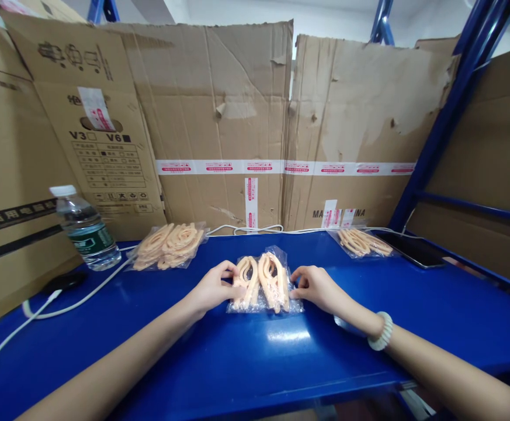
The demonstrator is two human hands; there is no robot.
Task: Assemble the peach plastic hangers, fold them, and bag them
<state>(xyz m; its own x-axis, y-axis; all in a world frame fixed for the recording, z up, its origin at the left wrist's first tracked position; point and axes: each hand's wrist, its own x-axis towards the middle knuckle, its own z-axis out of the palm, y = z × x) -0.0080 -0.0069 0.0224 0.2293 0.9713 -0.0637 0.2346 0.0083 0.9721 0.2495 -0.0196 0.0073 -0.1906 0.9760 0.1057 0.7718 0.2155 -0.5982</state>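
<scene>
A clear plastic bag of peach-coloured looped pieces [273, 280] lies flat in front of me, its contents in two side-by-side stacks. My left hand [219, 285] grips the bag's left edge, thumb low and fingers curled above it. At the opposite edge, my right hand [314, 286] pinches the plastic between thumb and fingers. What the peach pieces are made of I cannot tell. Behind my left hand rests a pile of similar bagged pieces [169, 245]. Another bag of such pieces [362, 241] lies at the back right.
A water bottle [86, 231] stands at the left, near a black puck-shaped device [64, 282] and a white cable [82, 301]. A dark phone [412, 250] lies at the right. Cardboard sheets [219, 128] wall the back of the blue table [255, 362]; a blue metal post [434, 117] rises at the right.
</scene>
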